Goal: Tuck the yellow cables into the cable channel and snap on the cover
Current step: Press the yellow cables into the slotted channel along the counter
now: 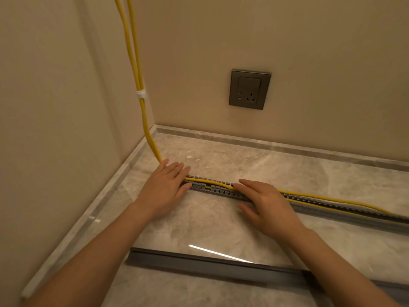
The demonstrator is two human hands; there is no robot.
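Atop the slotted grey channel [221, 192], left hand [164, 187] and right hand [265, 202] press yellow cables [208, 182], grips flat open.

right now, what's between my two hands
Head view: between the left hand and right hand lies an uncovered stretch of grey cable channel, with yellow cables running along it, one riding at its top edge.

1. The left hand [164, 188] is laid palm down, its fingers held straight and close together.
2. The right hand [264, 204] is laid palm down, fingers stretched toward the left hand, thumb spread apart beneath them.
3. The left forearm [95, 251] and right forearm [336, 262] are extended forward, bare; the two hands are set apart.
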